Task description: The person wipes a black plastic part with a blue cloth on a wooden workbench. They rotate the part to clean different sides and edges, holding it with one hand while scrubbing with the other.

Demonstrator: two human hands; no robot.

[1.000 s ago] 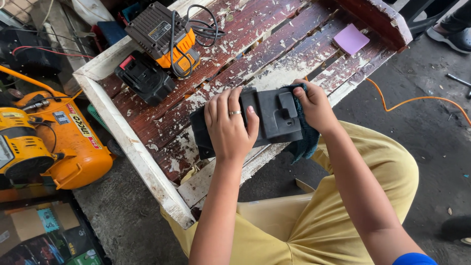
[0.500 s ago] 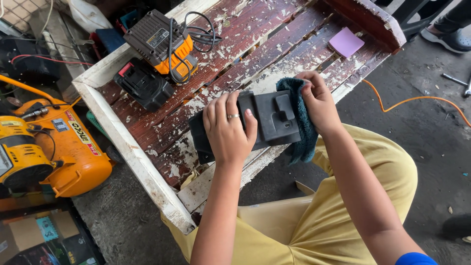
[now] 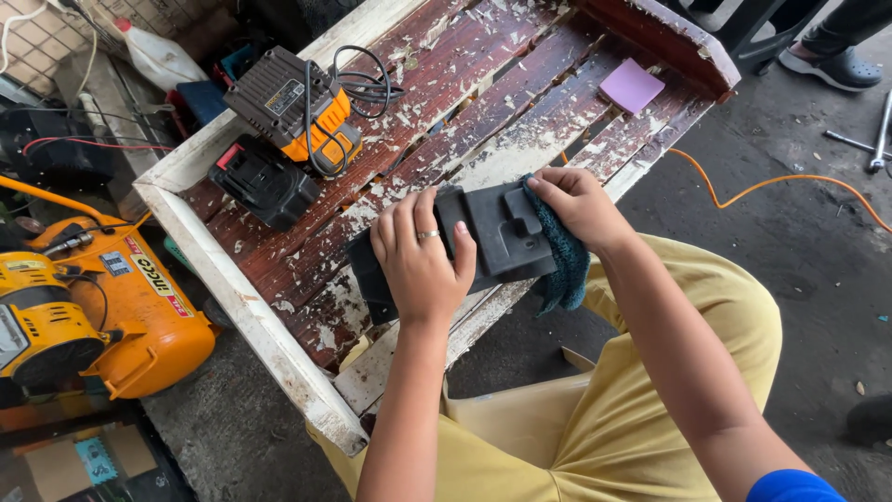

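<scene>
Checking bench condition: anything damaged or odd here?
Yes: the wooden bench is badly worn, red and white paint flaking all over its slats. The dark plastic part under both hands looks intact.

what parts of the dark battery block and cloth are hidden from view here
Head view only:
- Left end of the dark grey plastic battery block: covered by the left hand.
- Its underside: turned to the peeling red wooden bench.
- Most of the teal knitted cloth: behind the right hand and the block's end.
</scene>
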